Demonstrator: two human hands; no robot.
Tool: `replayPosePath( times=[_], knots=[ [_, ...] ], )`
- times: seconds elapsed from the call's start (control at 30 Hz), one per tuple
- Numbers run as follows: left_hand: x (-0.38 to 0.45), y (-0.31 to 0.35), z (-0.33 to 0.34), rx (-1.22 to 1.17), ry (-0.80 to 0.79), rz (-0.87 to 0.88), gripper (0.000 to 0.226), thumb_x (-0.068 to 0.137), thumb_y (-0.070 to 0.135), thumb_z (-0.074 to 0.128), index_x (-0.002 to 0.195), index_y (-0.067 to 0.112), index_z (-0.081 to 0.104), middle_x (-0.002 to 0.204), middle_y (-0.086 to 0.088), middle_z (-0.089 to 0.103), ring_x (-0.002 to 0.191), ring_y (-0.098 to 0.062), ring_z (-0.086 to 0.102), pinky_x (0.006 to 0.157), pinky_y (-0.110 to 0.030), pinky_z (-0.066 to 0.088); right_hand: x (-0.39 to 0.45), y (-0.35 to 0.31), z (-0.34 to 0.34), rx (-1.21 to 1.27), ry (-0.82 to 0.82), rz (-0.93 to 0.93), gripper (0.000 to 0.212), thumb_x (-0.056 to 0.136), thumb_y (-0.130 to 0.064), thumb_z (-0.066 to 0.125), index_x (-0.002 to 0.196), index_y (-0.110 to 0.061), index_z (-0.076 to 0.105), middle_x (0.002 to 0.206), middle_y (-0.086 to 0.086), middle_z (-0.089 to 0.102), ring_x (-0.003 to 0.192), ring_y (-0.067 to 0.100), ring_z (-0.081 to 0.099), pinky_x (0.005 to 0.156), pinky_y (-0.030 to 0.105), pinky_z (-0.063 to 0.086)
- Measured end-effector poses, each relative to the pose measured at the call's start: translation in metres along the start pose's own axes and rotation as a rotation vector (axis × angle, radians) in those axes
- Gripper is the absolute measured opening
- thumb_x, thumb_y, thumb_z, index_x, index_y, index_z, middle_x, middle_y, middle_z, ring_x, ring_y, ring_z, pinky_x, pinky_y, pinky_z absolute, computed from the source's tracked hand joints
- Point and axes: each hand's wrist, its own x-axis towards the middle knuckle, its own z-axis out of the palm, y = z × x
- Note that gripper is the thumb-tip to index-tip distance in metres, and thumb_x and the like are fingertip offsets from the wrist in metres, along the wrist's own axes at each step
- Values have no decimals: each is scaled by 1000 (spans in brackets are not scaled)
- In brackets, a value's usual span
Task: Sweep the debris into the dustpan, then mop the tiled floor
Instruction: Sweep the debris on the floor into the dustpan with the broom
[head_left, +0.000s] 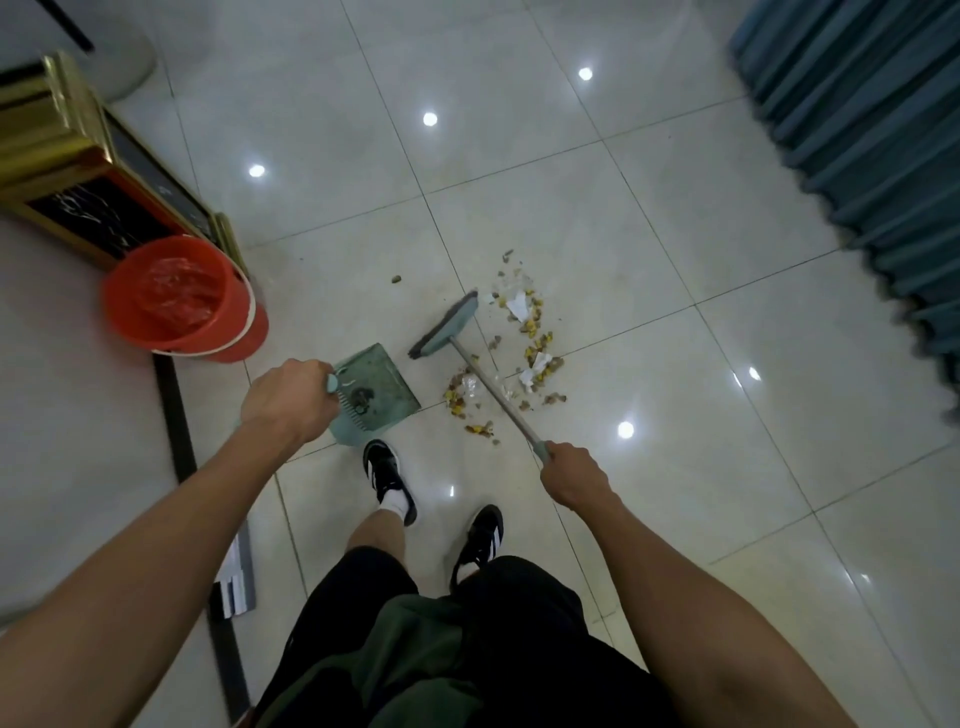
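A teal dustpan (382, 384) rests on the glossy tiled floor (649, 218) with a little dark dirt inside it. My left hand (288, 402) grips the top of its handle. My right hand (574, 475) grips the end of a broom handle. The teal broom head (444, 327) sits on the floor just right of the dustpan's mouth. A scatter of yellow and brown debris (524, 348) with white paper scraps lies to the right of the broom head and under its handle.
A red bucket (179, 299) with a red liner stands left of the dustpan, beside a gold-framed black stand (78, 171). Blue curtains (872, 145) hang at the right. My two feet in black shoes (389, 480) stand just behind the dustpan. A flat grey-and-white object (236, 587) lies at lower left.
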Motion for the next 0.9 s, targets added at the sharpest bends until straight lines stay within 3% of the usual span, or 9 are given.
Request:
replayPosePath(
  times=[0.2, 0.33, 0.43, 0.53, 0.6, 0.7, 0.77, 0.9],
  knots=[
    [39, -50, -9, -47, -29, -30, 14, 85, 26, 56, 92, 23, 68, 86, -7, 68, 77, -31, 66, 68, -37, 55, 47, -73, -10, -2, -4, -28, 36, 96, -18, 39, 127, -18, 56, 109, 10, 65, 90, 26, 61, 75, 34, 53],
    [84, -97, -18, -74, -83, -25, 12, 87, 25, 53, 90, 21, 64, 90, -7, 68, 80, -29, 65, 67, -35, 50, 95, -148, -17, 28, 8, -36, 36, 100, -23, 40, 131, -17, 56, 118, 14, 65, 104, 31, 63, 87, 38, 53],
    [122, -133, -25, -117, -90, -58, 13, 88, 28, 55, 92, 22, 64, 91, -5, 67, 84, -29, 66, 72, -38, 55, 138, -210, -22, 16, 24, -67, 34, 101, -28, 39, 125, -15, 60, 115, 16, 68, 103, 33, 64, 88, 40, 54],
    [153, -165, -30, -146, -91, -53, 13, 90, 28, 54, 91, 20, 64, 85, -3, 66, 76, -24, 65, 64, -34, 52, 177, -273, -27, 25, 31, -64, 38, 100, -32, 41, 130, -17, 60, 114, 16, 67, 100, 33, 65, 79, 34, 54],
    [169, -184, -30, -158, -72, -48, 10, 90, 23, 54, 83, 19, 59, 80, -2, 63, 71, -22, 64, 58, -30, 48, 200, -315, -27, 52, 21, -67, 41, 98, -30, 43, 135, -18, 58, 117, 15, 67, 103, 33, 65, 84, 36, 55],
    [189, -208, -32, -221, -14, -65, 31, 89, 19, 57, 64, 27, 39, 66, 8, 51, 56, -8, 53, 46, -23, 33, 228, -374, -23, 95, 12, -97, 42, 96, -24, 47, 136, -19, 57, 118, 16, 66, 105, 34, 64, 91, 35, 53],
    [200, -221, -34, -273, -27, -85, 31, 88, 21, 57, 64, 29, 38, 64, 11, 50, 54, -2, 48, 45, -22, 32, 247, -408, -18, 88, 2, -146, 39, 97, -20, 47, 135, -15, 57, 118, 18, 65, 104, 34, 64, 88, 34, 53],
    [212, -243, -31, -311, -61, -132, 25, 90, 22, 55, 67, 26, 46, 62, 6, 54, 54, -15, 55, 51, -29, 48, 280, -462, -9, -4, -28, -269, 28, 96, -10, 47, 122, -8, 58, 110, 19, 65, 90, 32, 63, 71, 31, 49]
  ],
)
